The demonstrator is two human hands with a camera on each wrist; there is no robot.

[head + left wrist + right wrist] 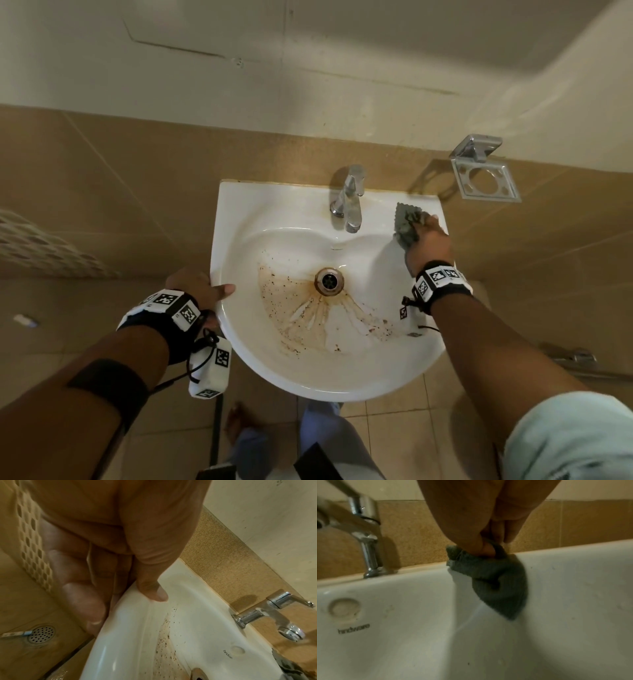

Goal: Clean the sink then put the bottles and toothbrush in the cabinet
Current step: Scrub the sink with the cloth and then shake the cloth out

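White ceramic sink (342,373), one, with brown stains and dark specks fanning from its one drain (329,281) toward the front edge. Your right hand (428,245) pinches one grey cloth (407,224) against the sink's back right corner, right of the single chrome faucet (347,198). Your left hand (195,286) grips the sink's left edge, thumb (154,591) lying on the rim, fingers curled under it. One empty chrome holder (484,178) is mounted on the wall tile near the back right corner. No bottles or toothbrush visible in any view.
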